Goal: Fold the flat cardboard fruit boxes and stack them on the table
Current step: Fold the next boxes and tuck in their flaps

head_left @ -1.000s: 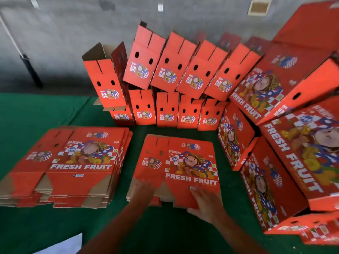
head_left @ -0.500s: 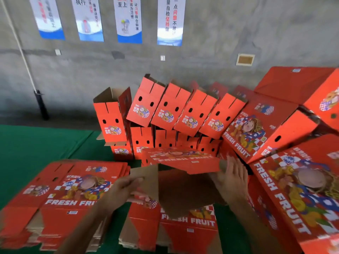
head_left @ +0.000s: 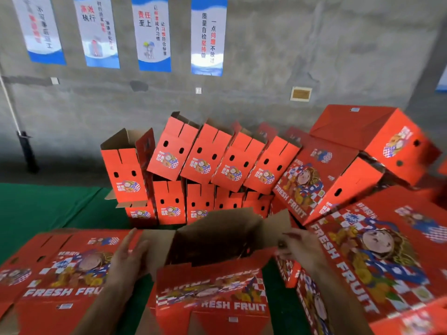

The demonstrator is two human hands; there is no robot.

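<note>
Cardboard box [head_left: 212, 281] is being squared open above the green table [head_left: 48, 209]: left hand [head_left: 128, 259] is bracing one end wall with fairly straight fingers, right hand [head_left: 300, 250] is pinching the opposite wall, pulling sides apart. Flat stack [head_left: 55, 269] is sitting left for easy reach; folded boxes [head_left: 210, 160] are piling behind.

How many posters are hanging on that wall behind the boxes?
4 in a row across the upper wall: one at far left, a second, a third, a fourth. A blue-edged sliver at the far right edge may be a fifth.
</note>
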